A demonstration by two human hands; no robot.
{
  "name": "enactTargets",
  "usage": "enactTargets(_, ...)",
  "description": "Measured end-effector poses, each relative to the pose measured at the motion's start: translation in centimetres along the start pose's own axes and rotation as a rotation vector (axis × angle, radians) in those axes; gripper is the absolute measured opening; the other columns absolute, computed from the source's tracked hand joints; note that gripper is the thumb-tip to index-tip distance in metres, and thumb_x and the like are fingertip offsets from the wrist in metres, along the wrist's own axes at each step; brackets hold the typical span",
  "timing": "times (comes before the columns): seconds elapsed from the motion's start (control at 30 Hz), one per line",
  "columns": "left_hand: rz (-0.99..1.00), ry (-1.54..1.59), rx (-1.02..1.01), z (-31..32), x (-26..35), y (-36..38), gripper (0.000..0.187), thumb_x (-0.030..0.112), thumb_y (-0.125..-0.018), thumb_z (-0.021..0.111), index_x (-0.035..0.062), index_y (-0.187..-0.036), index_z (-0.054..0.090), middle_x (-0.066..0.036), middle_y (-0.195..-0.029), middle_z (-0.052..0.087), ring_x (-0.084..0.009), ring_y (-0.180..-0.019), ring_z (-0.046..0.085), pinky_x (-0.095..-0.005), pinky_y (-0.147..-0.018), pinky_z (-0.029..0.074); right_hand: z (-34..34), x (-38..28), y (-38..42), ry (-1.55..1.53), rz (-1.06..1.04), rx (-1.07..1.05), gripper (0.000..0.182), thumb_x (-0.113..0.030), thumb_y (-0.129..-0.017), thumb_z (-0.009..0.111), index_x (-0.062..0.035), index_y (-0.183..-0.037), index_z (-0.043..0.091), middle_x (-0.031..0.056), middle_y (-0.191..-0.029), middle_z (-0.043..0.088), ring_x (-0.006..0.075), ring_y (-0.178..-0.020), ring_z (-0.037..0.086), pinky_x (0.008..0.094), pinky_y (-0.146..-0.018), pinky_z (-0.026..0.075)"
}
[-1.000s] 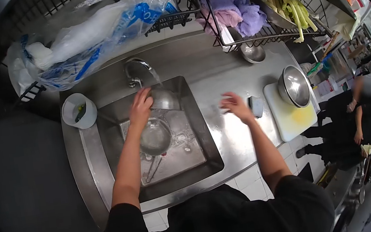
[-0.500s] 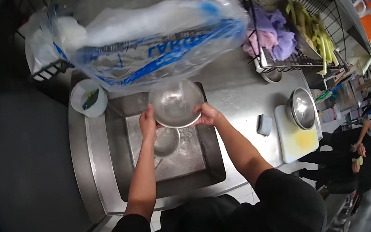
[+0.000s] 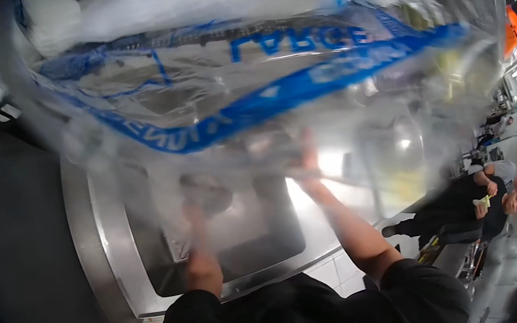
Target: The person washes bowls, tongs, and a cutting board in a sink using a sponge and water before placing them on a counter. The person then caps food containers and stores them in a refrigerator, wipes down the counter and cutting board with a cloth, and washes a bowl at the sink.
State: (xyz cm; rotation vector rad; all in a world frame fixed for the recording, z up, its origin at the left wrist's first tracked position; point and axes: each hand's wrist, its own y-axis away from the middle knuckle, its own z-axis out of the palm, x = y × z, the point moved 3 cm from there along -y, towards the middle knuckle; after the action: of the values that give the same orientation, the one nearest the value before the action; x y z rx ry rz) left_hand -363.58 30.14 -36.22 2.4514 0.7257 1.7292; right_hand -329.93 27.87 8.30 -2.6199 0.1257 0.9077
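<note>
A clear plastic bag with blue lettering [image 3: 289, 94] fills the upper half of the view and lies between the camera and my hands. Through it, my left hand [image 3: 194, 215] is a blurred shape over the left part of the metal sink [image 3: 271, 252]. Right above it sits a blurry grey round form [image 3: 212, 196]. My right hand [image 3: 309, 171] reaches up beside the sink's right edge, also smeared by the film and motion. I cannot tell what either hand holds, since the fingers and the metal bowl are veiled.
A steel counter [image 3: 100, 250] surrounds the sink. Behind the bag, at the right, show a hazy round metal shape [image 3: 406, 141] and a yellowish patch [image 3: 401, 188]. Two people [image 3: 456, 206] stand beyond the counter at the right.
My view has moved closer to the hanging bag, which now covers my hands and much of the sink. The bowl that was clearly between both hands is veiled. The right hand sits farther right.
</note>
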Motion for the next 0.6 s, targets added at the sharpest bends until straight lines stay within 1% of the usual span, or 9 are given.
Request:
enactTargets(0.03,0.000,0.151,0.025,-0.6,3.2,0.9,0.021,-0.001,-0.083,0.055,0.0003,-0.099,0.069,-0.010,-0.095,0.070,-0.0179,-0.082,0.065,-0.0320,-0.071,0.051,-1.1,4.0,1.5,0.008,-0.352,0.090,0.094,0.011,-0.072,0.051,0.0046,-0.157,0.010,0.0296,-0.162,0.015,0.0410,-0.151,0.013,0.0463,-0.123,0.012)
enactTargets(0.07,-0.002,0.301,0.048,-1.0,7.7,2.9,0.023,-0.005,-0.082,0.050,0.0017,-0.090,0.069,-0.006,-0.087,0.071,-0.0153,-0.074,0.064,-0.0298,-0.064,0.050,-2.1,2.7,1.2,0.090,0.031,0.156,0.090,0.020,-0.073,0.047,0.0086,-0.154,0.009,0.0313,-0.154,0.024,0.0430,-0.144,0.027,0.0443,-0.121,0.020)
enactTargets(0.1,-0.026,0.383,0.036,-2.0,10.5,3.7,0.023,-0.006,-0.082,0.051,0.0006,-0.097,0.067,-0.009,-0.092,0.070,-0.0213,-0.078,0.067,-0.0366,-0.067,0.055,-4.4,1.4,1.1,0.064,0.057,0.201,0.087,0.021,-0.074,0.047,0.0103,-0.153,0.012,0.0323,-0.152,0.026,0.0447,-0.143,0.028,0.0444,-0.121,0.021)
enactTargets(0.2,-0.498,0.640,-0.130,-4.7,19.9,6.6,0.031,-0.005,-0.081,0.055,0.0026,-0.110,0.062,-0.011,-0.097,0.068,-0.0282,-0.080,0.068,-0.0452,-0.059,0.055,-8.5,1.0,2.6,0.129,0.126,0.231,0.077,0.016,-0.082,0.050,0.0111,-0.151,0.016,0.0327,-0.147,0.032,0.0448,-0.137,0.036,0.0465,-0.117,0.027)
enactTargets(0.33,-0.457,0.669,-0.403,-2.2,21.5,3.7,0.039,-0.002,-0.080,0.058,0.0047,-0.119,0.059,-0.012,-0.101,0.067,-0.0296,-0.077,0.067,-0.0477,-0.054,0.053,-10.4,1.1,4.6,0.097,0.189,0.283,0.076,0.014,-0.084,0.051,0.0086,-0.151,0.015,0.0323,-0.145,0.034,0.0452,-0.134,0.038,0.0471,-0.116,0.029)
enactTargets(0.43,-0.356,0.567,-0.626,-0.5,25.2,2.3,0.027,0.002,-0.081,0.060,0.0068,-0.108,0.062,-0.010,-0.096,0.067,-0.0271,-0.074,0.066,-0.0440,-0.055,0.053,-11.0,0.8,5.8,0.023,0.238,0.332,0.080,0.015,-0.080,0.048,0.0054,-0.153,0.015,0.0312,-0.151,0.030,0.0460,-0.142,0.030,0.0469,-0.119,0.024)
enactTargets(0.5,0.061,0.376,-0.557,-0.3,30.0,2.2,0.014,0.004,-0.081,0.059,0.0065,-0.094,0.063,-0.009,-0.093,0.067,-0.0248,-0.072,0.065,-0.0395,-0.057,0.052,-11.5,-0.1,6.5,0.077,0.201,0.375,0.080,0.015,-0.081,0.049,0.0046,-0.154,0.015,0.0304,-0.151,0.029,0.0461,-0.142,0.029,0.0471,-0.119,0.023)
enactTargets(0.53,0.069,0.371,-0.563,-0.6,32.4,2.1,0.014,0.004,-0.081,0.059,0.0065,-0.094,0.063,-0.009,-0.093,0.067,-0.0248,-0.072,0.065,-0.0395,-0.057,0.052,-11.7,-0.4,6.9,0.075,0.206,0.385,0.080,0.015,-0.081,0.049,0.0046,-0.154,0.015,0.0304,-0.151,0.029,0.0461,-0.142,0.029,0.0471,-0.119,0.023)
enactTargets(0.6,0.612,-0.212,-0.409,-2.3,38.9,2.7,0.002,0.005,-0.083,0.059,0.0051,-0.082,0.060,-0.010,-0.104,0.071,-0.0287,-0.078,0.069,-0.0393,-0.061,0.055,-12.0,-0.9,7.4,0.097,0.188,0.397,0.081,0.015,-0.081,0.049,0.0046,-0.154,0.015,0.0296,-0.151,0.030,0.0457,-0.142,0.030,0.0474,-0.119,0.023)
